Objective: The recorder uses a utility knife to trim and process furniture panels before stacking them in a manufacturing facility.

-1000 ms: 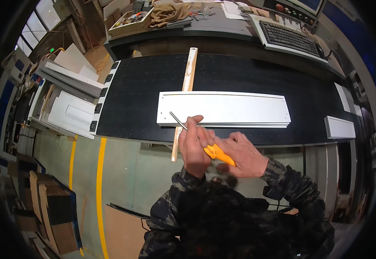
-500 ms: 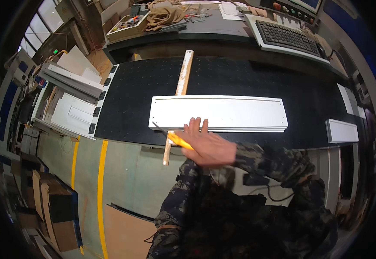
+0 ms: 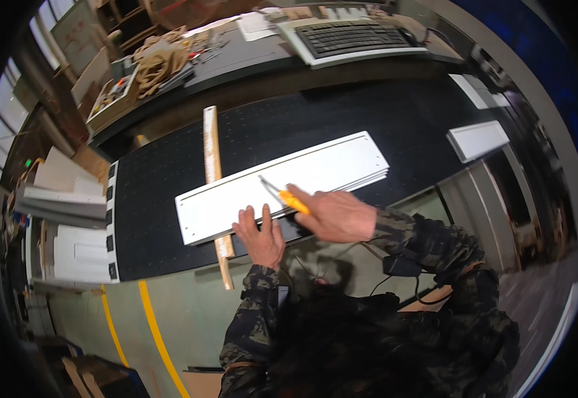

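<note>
A long white panel (image 3: pixel 302 174) lies on the black perforated table (image 3: pixel 163 166), its near edge by my hands. My left hand (image 3: pixel 261 235) presses flat on the panel's near edge with fingers spread. My right hand (image 3: pixel 335 213) grips a screwdriver (image 3: pixel 284 196) with an orange handle; its metal shaft points up-left and its tip touches the panel's surface. A long wooden strip (image 3: pixel 212 166) lies under the panel's left part and sticks out over the table's front edge.
A smaller white piece (image 3: pixel 478 140) sits at the table's right end. White boards (image 3: pixel 70 199) are stacked to the left. Behind the table are a keyboard (image 3: pixel 355 36), papers and a tray of tools with rope (image 3: pixel 149 63). Yellow floor lines (image 3: pixel 156 331) run below.
The view has tilted and shifted. My left hand has come apart from the right and now lies flat on the panel. The screwdriver has moved up onto the panel.
</note>
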Demonstrator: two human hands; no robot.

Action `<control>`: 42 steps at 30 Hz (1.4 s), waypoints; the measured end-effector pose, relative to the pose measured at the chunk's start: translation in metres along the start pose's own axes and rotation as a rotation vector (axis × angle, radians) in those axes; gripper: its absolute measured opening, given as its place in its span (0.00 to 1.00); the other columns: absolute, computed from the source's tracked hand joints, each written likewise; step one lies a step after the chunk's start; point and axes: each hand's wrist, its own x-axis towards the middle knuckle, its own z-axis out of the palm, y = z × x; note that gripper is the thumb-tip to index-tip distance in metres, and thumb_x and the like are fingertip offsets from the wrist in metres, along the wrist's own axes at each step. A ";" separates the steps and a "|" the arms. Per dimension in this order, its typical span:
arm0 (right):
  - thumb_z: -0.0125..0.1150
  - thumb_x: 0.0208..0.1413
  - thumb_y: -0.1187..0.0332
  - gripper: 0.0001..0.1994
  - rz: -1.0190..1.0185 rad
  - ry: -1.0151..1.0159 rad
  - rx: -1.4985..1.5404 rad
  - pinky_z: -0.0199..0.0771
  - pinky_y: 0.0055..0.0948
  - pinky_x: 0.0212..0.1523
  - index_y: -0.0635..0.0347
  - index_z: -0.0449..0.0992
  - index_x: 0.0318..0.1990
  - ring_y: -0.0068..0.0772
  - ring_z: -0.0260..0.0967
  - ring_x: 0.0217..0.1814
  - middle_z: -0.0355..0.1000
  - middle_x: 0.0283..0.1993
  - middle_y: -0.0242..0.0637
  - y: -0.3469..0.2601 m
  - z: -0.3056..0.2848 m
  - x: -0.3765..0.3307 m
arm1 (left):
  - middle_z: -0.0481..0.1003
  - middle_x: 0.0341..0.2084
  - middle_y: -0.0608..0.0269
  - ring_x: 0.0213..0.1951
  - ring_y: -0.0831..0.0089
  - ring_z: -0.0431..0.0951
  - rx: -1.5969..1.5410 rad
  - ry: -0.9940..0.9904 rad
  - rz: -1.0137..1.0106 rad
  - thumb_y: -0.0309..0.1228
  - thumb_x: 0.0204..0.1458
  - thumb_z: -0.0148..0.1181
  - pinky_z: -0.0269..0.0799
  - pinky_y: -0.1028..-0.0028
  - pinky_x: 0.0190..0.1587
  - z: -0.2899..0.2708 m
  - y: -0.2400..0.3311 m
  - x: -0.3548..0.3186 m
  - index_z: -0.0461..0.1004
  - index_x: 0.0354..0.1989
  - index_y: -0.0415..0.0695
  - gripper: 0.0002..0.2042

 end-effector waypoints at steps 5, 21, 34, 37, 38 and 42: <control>0.46 0.64 0.59 0.32 0.349 0.125 -0.045 0.74 0.49 0.45 0.66 0.49 0.70 0.57 0.75 0.40 0.76 0.34 0.57 0.069 -0.028 -0.055 | 0.57 0.62 0.46 0.67 0.42 0.51 -0.003 0.043 -0.004 0.28 0.55 0.57 0.38 0.36 0.67 0.002 -0.003 -0.003 0.69 0.60 0.46 0.22; 0.47 0.65 0.53 0.32 0.605 0.152 0.049 0.69 0.43 0.55 0.65 0.53 0.69 0.59 0.71 0.54 0.72 0.50 0.61 0.094 -0.060 -0.153 | 0.55 0.64 0.50 0.68 0.45 0.50 0.036 0.045 0.053 0.24 0.54 0.58 0.39 0.38 0.67 0.007 -0.007 -0.001 0.66 0.63 0.49 0.26; 0.48 0.66 0.55 0.30 -0.096 -0.056 0.335 0.73 0.42 0.46 0.59 0.52 0.71 0.53 0.75 0.42 0.74 0.44 0.54 0.047 -0.011 -0.086 | 0.60 0.62 0.44 0.65 0.41 0.55 0.029 0.077 0.033 0.25 0.51 0.58 0.44 0.39 0.65 -0.001 0.000 -0.002 0.70 0.60 0.47 0.24; 0.48 0.66 0.56 0.29 -0.249 -0.154 0.398 0.72 0.47 0.44 0.57 0.53 0.70 0.58 0.75 0.39 0.75 0.39 0.56 0.019 0.006 -0.032 | 0.62 0.60 0.42 0.63 0.39 0.58 -0.058 0.040 0.016 0.26 0.47 0.59 0.49 0.41 0.63 -0.008 -0.004 0.001 0.71 0.60 0.47 0.26; 0.49 0.65 0.56 0.29 -0.318 -0.083 0.425 0.72 0.46 0.46 0.57 0.54 0.69 0.57 0.75 0.42 0.74 0.41 0.57 0.018 0.018 -0.017 | 0.62 0.60 0.41 0.63 0.39 0.59 -0.110 -0.025 -0.013 0.27 0.47 0.59 0.50 0.43 0.63 -0.008 0.004 0.006 0.70 0.60 0.47 0.27; 0.51 0.66 0.59 0.24 -0.630 0.020 0.569 0.71 0.38 0.48 0.58 0.60 0.66 0.49 0.75 0.47 0.75 0.46 0.50 -0.029 0.054 0.035 | 0.64 0.59 0.41 0.61 0.42 0.62 -0.295 -0.091 -0.167 0.29 0.47 0.60 0.58 0.51 0.62 -0.074 0.006 -0.004 0.70 0.58 0.44 0.25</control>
